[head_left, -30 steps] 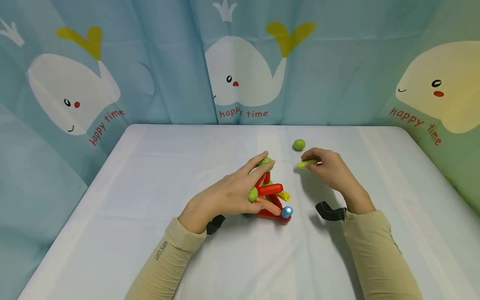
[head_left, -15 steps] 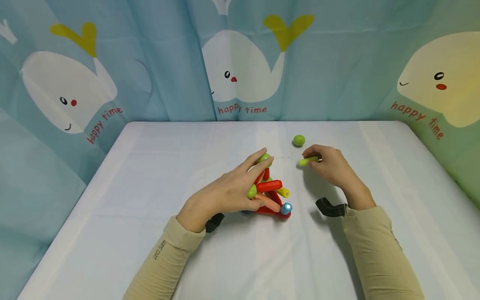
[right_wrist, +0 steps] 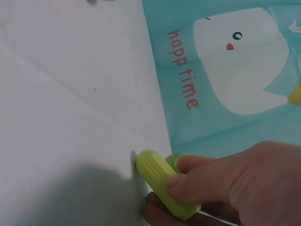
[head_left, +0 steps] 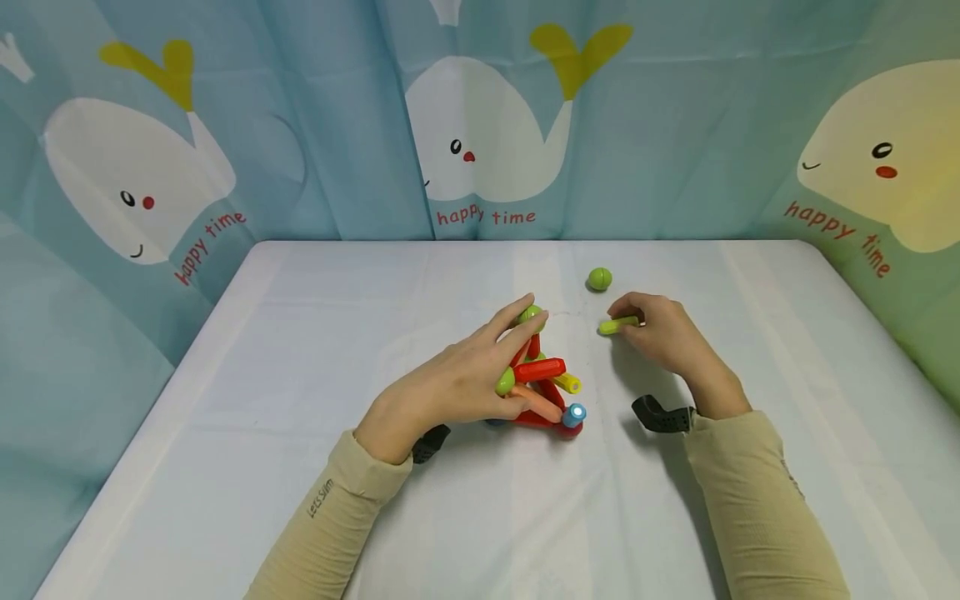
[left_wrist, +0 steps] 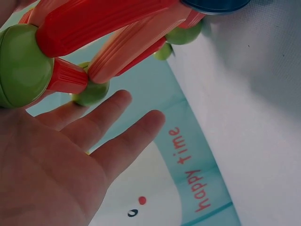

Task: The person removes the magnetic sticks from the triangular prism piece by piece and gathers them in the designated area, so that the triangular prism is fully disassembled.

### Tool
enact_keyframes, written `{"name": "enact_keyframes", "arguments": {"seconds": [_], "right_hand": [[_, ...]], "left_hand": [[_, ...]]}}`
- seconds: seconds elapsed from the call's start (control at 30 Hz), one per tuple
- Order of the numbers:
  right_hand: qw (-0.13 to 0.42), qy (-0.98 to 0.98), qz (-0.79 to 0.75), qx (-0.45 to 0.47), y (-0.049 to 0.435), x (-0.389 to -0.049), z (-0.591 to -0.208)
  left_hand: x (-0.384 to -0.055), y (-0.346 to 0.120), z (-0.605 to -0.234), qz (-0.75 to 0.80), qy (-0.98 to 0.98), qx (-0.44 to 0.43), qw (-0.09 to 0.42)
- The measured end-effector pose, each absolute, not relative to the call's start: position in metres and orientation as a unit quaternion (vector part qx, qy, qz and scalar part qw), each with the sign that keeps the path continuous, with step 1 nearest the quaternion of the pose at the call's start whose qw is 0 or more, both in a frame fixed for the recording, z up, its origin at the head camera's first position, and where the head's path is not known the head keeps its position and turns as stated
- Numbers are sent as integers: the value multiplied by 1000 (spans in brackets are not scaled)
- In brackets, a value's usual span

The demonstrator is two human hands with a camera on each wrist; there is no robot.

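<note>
A small structure of magnetic building rods and balls stands at mid-table, with red rods, an orange rod, a blue rod and a yellow rod. My left hand spreads over its left side with straight fingers. The index fingertip is at the top green ball and the thumb beside the orange rod; another green ball lies near the palm. To the right, my right hand pinches a yellow-green magnetic rod between thumb and fingers, low over the table.
A loose green ball lies on the white tabletop beyond my right hand. Behind the table hangs a blue whale-print curtain. Black wrist mounts project below both wrists.
The head view has tilted slightly. My right hand and the yellow-green rod have shifted only a little; my left hand stays at the structure.
</note>
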State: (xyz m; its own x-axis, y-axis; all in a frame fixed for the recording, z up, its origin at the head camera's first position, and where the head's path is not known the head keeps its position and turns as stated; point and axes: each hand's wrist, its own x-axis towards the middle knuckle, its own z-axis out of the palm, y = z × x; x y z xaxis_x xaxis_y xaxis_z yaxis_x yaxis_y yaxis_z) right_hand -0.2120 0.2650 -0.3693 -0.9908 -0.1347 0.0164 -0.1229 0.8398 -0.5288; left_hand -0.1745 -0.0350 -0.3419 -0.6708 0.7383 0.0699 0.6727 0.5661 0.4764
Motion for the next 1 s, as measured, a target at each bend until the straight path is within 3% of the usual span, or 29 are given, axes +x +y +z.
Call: {"name": "enact_keyframes", "arguments": {"seconds": [1.0], "right_hand": [[-27, 965, -254, -64, 265, -214, -380]], "left_hand": [[-174, -36, -341, 234, 884, 398, 72]]}}
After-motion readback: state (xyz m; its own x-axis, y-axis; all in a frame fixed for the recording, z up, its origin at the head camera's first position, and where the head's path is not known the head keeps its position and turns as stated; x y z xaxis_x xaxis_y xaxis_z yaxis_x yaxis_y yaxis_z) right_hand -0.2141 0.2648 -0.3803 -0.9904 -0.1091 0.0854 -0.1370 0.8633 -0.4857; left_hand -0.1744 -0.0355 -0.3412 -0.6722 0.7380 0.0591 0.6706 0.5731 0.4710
